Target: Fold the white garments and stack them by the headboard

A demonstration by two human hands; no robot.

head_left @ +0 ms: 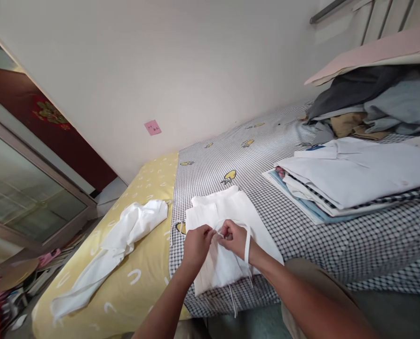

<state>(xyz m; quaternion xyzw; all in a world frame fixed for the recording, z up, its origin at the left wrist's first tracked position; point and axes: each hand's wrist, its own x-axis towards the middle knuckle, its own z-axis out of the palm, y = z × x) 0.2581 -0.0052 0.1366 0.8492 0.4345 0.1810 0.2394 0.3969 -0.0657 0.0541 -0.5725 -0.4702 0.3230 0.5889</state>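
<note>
The white garment [255,214] is lying folded on the bed [156,176], near its front edge, directly under both hands. The left hand [198,241] is pinching a bit of white cord [247,247] between thumb and forefinger, and the right hand [233,239] is pinching it just beside, so each grip is closing on the cord rather than on the cloth. Working it well probably means pinching with the fingertips only, pulling gently and evenly, and letting the fabric underneath go on lying flat. One length is looping over the right wrist and another end is dangling past the bed's edge; both could be snagging if the wrists are turning quickly, so freeing the wrist first seems wise. Short, low movements are likely sparing the folds, since a hard upward tug could be lifting the top layer and creasing it.
</note>
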